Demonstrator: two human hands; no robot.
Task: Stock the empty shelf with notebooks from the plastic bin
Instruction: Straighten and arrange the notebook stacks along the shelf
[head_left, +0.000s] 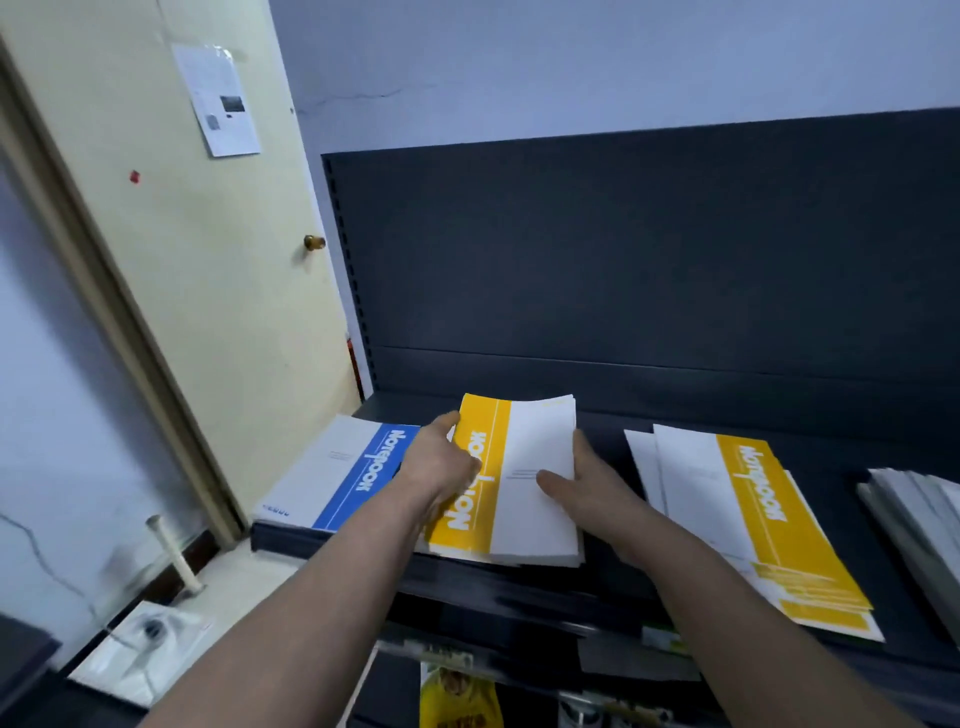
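Dark shelf (613, 426) partly stocked; back panel bare above. Placement step judged in hand: a yellow stack (519, 483) is being set down between the blue stack (337, 467) at left and a fanned yellow pile (753, 519) at right. Stack is clasped at both sides, left hand (441, 462) with fingers curled on the spine edge, right hand (587, 483) with fingers spread along the open edge. Next move calls for squaring and release. Bin not seen. Cream door (208, 260) beside the shelf
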